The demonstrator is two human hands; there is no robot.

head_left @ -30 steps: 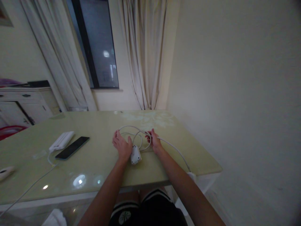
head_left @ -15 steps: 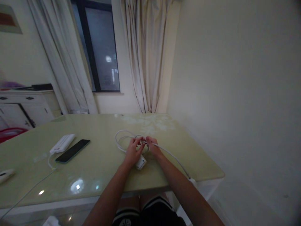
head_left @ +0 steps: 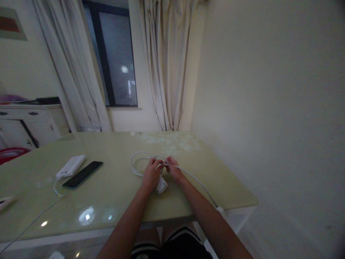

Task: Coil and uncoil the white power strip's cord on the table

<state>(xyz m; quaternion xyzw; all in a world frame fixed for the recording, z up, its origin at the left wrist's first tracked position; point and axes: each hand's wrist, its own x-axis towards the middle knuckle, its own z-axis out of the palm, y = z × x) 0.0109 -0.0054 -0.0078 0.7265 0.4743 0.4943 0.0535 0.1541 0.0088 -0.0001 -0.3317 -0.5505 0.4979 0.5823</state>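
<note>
A white cable (head_left: 196, 177) lies in loose loops on the table and runs off to the right. My left hand (head_left: 151, 175) is closed on the looped part, fingertips pinching it. Close beside it, my right hand (head_left: 174, 168) also grips the cable, its thumb and fingers pressed together. A white block-shaped plug or adapter (head_left: 161, 186) rests on the table just below my left hand. At the table's right front edge, the cable meets another white piece (head_left: 220, 209), partly hidden by my right forearm.
The glossy pale green table (head_left: 113, 201) reaches the wall on the right. To the left lie a black phone (head_left: 83, 174), a white power bank (head_left: 71, 166) with a thin cord, and a small white object (head_left: 5, 202) at the edge of view.
Both hands have stayed on the cable at nearly the same place, with the fingers shifting slightly. The loops to the left moved a little.
</note>
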